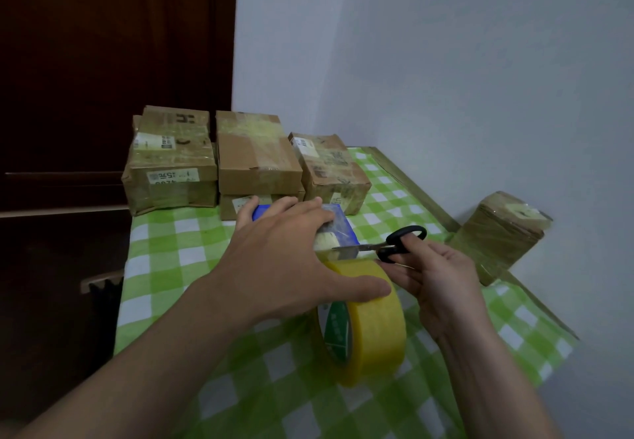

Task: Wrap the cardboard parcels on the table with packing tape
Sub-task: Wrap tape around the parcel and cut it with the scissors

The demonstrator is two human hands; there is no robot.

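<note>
Left hand (288,260) spread, fingers pressing a blue parcel (344,224) at twelve o'clock, thumb on the upright yellow tape roll (374,332) just nearer. Right hand (435,280), at three o'clock, grips black scissors (394,245), blades aimed toward nine o'clock at the tape strip (326,241) between them. Green-checked bench (164,250); cardboard parcels (257,160) behind; grey wall (446,78).

- Left forearm: bare, enters from the lower left and is extended forward and to the right.
- Left hand (284,260): palm down, fingers straight and spread, pressing on a blue parcel (346,229). The thumb is stretched sideways across the top of the tape roll (370,328).
- Right forearm: bare, enters from the lower right.
- Right hand (439,277): fingers curled, gripping black scissors (394,244) with one digit through the upper loop. Blades point left.
</note>
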